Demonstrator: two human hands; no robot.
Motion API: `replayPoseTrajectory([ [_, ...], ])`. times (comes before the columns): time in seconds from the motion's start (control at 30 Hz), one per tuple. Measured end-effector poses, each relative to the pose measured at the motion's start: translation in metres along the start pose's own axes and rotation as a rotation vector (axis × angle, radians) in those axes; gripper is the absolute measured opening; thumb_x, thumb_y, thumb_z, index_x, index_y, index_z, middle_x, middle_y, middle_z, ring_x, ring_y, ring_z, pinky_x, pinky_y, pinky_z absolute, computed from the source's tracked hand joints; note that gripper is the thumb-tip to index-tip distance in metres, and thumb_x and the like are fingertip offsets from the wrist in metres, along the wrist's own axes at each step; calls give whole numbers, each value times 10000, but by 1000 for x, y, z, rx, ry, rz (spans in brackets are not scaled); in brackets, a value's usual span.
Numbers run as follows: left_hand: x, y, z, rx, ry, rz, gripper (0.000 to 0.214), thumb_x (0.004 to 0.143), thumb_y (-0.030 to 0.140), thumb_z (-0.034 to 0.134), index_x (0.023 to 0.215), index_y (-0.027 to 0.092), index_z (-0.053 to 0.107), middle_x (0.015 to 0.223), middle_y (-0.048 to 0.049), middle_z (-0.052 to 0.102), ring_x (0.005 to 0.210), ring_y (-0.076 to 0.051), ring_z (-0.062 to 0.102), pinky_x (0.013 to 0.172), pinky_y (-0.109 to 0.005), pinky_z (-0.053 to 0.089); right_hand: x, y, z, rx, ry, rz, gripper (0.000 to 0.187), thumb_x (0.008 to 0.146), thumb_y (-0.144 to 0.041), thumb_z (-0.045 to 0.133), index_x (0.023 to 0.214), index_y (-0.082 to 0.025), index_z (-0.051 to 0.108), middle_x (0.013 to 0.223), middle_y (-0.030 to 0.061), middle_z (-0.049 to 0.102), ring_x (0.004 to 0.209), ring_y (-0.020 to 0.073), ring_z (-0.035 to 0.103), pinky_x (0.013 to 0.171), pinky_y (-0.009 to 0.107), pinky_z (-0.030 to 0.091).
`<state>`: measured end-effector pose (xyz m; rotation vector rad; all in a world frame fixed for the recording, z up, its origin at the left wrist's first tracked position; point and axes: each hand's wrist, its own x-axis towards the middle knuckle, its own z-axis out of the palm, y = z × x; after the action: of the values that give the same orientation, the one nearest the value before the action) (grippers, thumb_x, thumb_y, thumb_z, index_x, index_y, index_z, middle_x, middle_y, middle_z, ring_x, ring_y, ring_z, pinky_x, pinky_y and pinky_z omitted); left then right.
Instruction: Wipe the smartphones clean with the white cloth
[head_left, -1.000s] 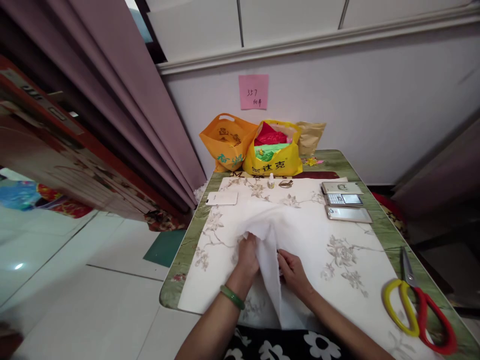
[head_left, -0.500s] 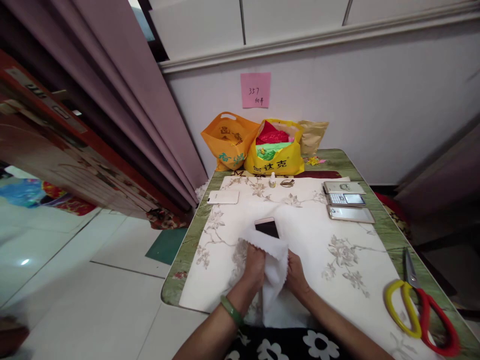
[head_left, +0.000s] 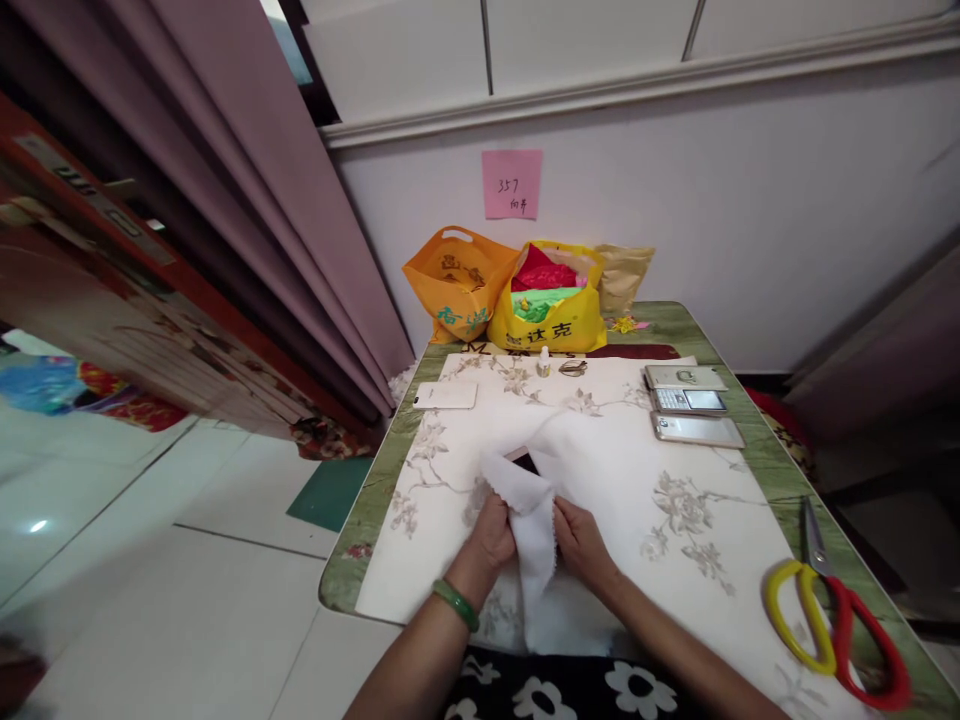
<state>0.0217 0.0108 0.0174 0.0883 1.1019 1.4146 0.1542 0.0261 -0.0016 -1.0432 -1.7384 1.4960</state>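
A white cloth (head_left: 536,540) with a zigzag edge is gathered between my two hands near the front of the table. My left hand (head_left: 491,533), with a green bangle at the wrist, is closed on the cloth's left side. Closed on its right edge is my right hand (head_left: 581,545). A smartphone (head_left: 523,460) lies just beyond my hands with its dark screen up; folds of the cloth cover most of it. Whether any finger touches the phone is hidden.
A pale phone (head_left: 445,396) lies at the left, and three phones (head_left: 688,402) are lined up at the right. Large scissors (head_left: 817,570) rest at the right edge. A small bottle (head_left: 544,362), an orange bag (head_left: 457,285) and a yellow bag (head_left: 551,325) stand at the back.
Both hands have drawn closer together with the cloth. The cloth now covers more of the smartphone, leaving a smaller part of its dark screen showing.
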Motion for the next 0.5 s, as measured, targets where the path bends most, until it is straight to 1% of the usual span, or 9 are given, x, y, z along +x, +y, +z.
replayPoseTrajectory([
  [0.07,1,0,-5,-25,-39,-53,202,624,343,681,711,162,661,714,-125,714,840,-318,676,793,-450,535,4,-9,-13,31,-55,136,493,903,-589,373,823,-175,629,622,15,599,526,155,529,480,251,410],
  [0.1,1,1,-7,-40,-56,-73,215,623,352,680,715,159,660,725,-124,716,831,-310,677,798,-444,536,7,-14,-24,30,-35,188,518,897,-611,363,835,-173,632,632,21,612,505,153,536,447,245,396],
  [0.13,1,1,-9,-58,-66,-82,224,625,356,679,729,159,662,744,-119,720,821,-299,678,800,-436,538,11,-18,-39,5,24,218,537,895,-623,351,863,-170,637,679,35,639,516,155,558,440,242,397],
  [0.17,1,2,-10,-77,-71,-88,229,627,359,679,746,163,664,762,-113,723,809,-286,678,799,-426,539,15,-22,-56,-65,133,197,531,896,-618,354,916,-172,641,759,52,669,560,159,591,467,244,414],
  [0.23,1,3,-13,-121,-59,-84,229,631,364,680,762,177,660,778,-99,725,775,-263,676,789,-411,544,24,-24,-93,-371,368,119,452,893,-573,418,972,-191,646,803,51,683,647,164,622,597,261,448],
  [0.27,0,3,-15,-140,-48,-76,227,636,371,680,760,182,656,774,-93,724,757,-255,674,786,-408,545,28,-23,-109,-566,459,129,412,884,-554,449,1001,-211,645,831,46,685,682,173,625,626,273,438],
  [0.33,0,2,-18,-170,-24,-52,229,643,390,683,750,191,646,749,-81,716,729,-242,669,789,-406,546,33,-18,-133,-856,493,196,381,872,-526,491,1090,-245,628,955,50,682,717,183,623,624,289,415],
  [0.4,0,2,-21,-172,-8,-19,232,643,394,698,760,200,646,743,-77,713,749,-243,671,811,-402,542,34,-13,-142,-1006,448,229,387,875,-521,496,1137,-261,611,1046,53,661,729,179,621,613,290,404],
  [0.5,2,1,-25,-157,-12,1,293,664,457,692,829,216,668,835,-110,726,893,-282,670,860,-414,527,33,-11,-135,-1069,407,206,406,886,-559,467,1127,-268,617,1083,50,639,749,172,626,620,288,414],
])
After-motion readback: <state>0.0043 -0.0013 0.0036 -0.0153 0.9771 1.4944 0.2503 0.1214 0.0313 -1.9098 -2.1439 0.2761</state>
